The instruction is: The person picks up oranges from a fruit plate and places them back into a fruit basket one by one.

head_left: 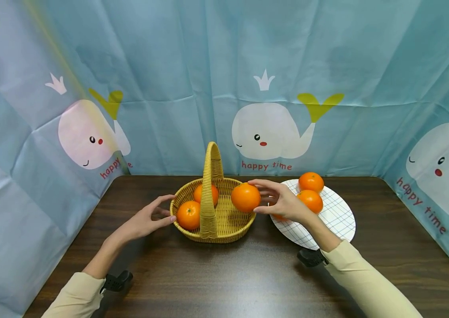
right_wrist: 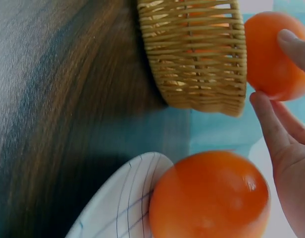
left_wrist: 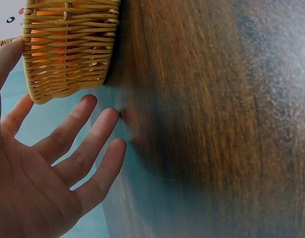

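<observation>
My right hand holds an orange between thumb and fingertips, over the right rim of a yellow woven basket. In the right wrist view the held orange shows just above the basket's rim. Two more oranges lie in the basket's left half, a front orange and a rear orange partly behind the tall handle. My left hand touches the basket's left rim with thumb and index finger. Its other fingers spread loosely beside the wall, as the left wrist view shows.
Right of the basket, a white plate with a blue grid carries several oranges, one partly hidden behind my right hand. The dark wooden table ends at a blue curtain printed with whales.
</observation>
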